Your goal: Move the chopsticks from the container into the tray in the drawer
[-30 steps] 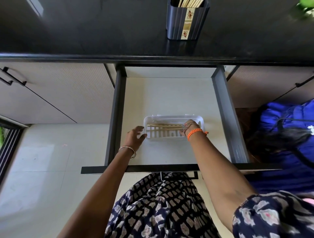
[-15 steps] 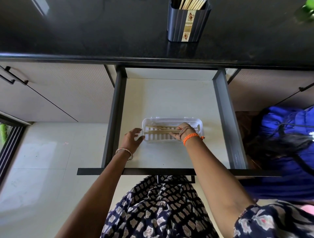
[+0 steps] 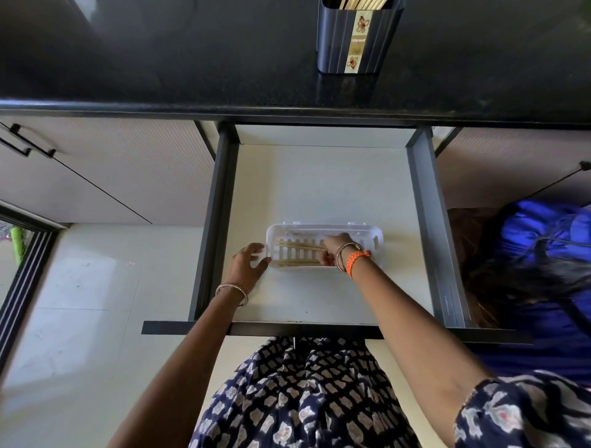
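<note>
While the left hand (image 3: 248,267) rests with spread fingers against the white slotted tray's (image 3: 377,238) left end, the right hand (image 3: 334,251) pinches wooden chopsticks (image 3: 299,246) lying inside it. More chopsticks stand in the dark container (image 3: 358,35) on the countertop (image 3: 160,64).

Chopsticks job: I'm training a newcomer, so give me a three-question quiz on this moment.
1. True or false: the tray sits on the counter.
2. Which hand steadies the tray's end: A left hand, B right hand?
3. Fill in: chopsticks remain in the ___.

Key: 1 false, it lies in the drawer; 2 A; 3 container.
</note>
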Tool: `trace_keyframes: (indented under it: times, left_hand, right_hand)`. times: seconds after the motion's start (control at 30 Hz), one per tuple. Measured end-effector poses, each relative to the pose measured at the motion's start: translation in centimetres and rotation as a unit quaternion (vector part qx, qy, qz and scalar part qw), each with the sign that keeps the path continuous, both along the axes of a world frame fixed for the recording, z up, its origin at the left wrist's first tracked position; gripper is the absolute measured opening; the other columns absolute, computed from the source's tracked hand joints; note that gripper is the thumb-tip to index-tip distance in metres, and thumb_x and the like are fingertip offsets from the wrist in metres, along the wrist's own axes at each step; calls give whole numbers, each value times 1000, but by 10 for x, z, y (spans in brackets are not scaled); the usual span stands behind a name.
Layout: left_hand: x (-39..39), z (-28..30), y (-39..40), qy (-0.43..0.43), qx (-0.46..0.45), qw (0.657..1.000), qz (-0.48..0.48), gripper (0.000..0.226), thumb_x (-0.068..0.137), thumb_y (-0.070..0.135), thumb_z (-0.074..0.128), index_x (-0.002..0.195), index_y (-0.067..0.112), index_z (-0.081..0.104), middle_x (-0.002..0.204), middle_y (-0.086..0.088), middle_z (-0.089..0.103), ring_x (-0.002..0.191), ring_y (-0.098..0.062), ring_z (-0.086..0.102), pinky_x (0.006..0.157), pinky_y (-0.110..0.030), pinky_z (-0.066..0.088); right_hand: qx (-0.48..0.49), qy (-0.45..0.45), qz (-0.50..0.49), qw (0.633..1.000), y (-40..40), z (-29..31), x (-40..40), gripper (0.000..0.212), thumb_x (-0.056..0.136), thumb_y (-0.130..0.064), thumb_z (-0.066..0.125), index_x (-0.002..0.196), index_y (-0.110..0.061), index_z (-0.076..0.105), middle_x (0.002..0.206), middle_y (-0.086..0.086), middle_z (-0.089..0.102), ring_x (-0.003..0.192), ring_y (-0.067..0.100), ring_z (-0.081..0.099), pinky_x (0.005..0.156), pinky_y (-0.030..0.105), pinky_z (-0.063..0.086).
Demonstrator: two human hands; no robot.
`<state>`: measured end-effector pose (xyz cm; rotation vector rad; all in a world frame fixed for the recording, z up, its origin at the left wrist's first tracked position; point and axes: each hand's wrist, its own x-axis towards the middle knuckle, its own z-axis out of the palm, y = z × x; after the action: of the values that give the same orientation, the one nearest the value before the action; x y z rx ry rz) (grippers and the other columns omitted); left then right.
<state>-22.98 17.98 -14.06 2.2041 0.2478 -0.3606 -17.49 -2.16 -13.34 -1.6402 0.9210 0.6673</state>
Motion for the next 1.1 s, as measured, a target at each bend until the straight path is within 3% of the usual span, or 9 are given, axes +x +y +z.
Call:
trace_keyframes:
  times: [0.07,0.17,0.27,0.33,0.53,0.63,0.8,0.97,1.1]
  left_hand:
    - [0,-1,0,1,0,1000,-3,38,84,18,63,119,7,54,121,-13,61,109,-25,58,87,-25,44]
    - [1,-2,0,3,1,1000,-7,37,84,17,62,119,7,54,121,-13,61,109,-25,58,87,-26,44]
    - [1,-1,0,6,0,1000,-7,36,85,18,62,119,8,54,121,-13,60,109,-25,59,87,-26,45]
    - [1,-1,0,11,-4,1000,-4,37,85,18,62,119,8,53,121,-13,60,108,-25,59,86,-26,45]
    - [1,0,0,19,-13,1000,12,36,84,18,63,118,9,54,119,-12,61,107,-24,59,86,-25,46]
    - [0,2,-1,24,-25,999,21,37,84,16,63,119,9,53,120,-12,60,109,-25,59,87,-25,45]
    - [8,20,-6,-8,-42,998,52,34,86,16,60,118,9,53,123,-10,59,111,-24,56,88,-29,44]
    - [66,72,-19,-101,-69,991,53,27,88,14,54,114,8,56,117,-10,62,102,-17,59,85,-25,44]
    - [144,132,-49,-203,-73,976,9,26,88,9,51,113,10,57,110,-9,65,99,-18,62,86,-27,47]
  right_hand:
    - [-128,-30,168,977,1,-4,1,28,88,-9,49,107,4,64,98,22,68,67,25,69,66,32,57]
    - [-256,-117,329,901,1,-9,2,30,89,-12,48,110,-9,69,118,17,66,107,33,63,92,36,52]
    - [-301,-200,474,803,-2,-17,-3,34,88,-4,50,112,-18,69,120,12,63,114,31,58,93,34,50]
    - [-293,-219,523,770,-5,-23,-7,35,87,1,52,111,-19,69,117,9,63,110,30,60,86,31,49]
    - [-278,-219,553,755,-9,-23,-6,31,81,8,52,93,-16,68,105,7,70,96,27,66,70,26,44]
    - [-279,-210,556,754,-10,-20,-6,37,79,13,48,101,-14,60,107,9,66,94,29,64,67,28,42]
    - [-264,-212,579,741,-15,-7,-2,47,82,14,44,113,-15,64,119,12,62,105,31,62,76,30,47]
    - [-235,-295,563,736,-20,63,38,40,83,7,46,108,-14,68,109,10,69,101,27,65,84,32,53]
    - [-230,-437,430,755,-47,157,102,26,85,2,51,95,-6,74,93,12,75,87,23,69,80,18,47]
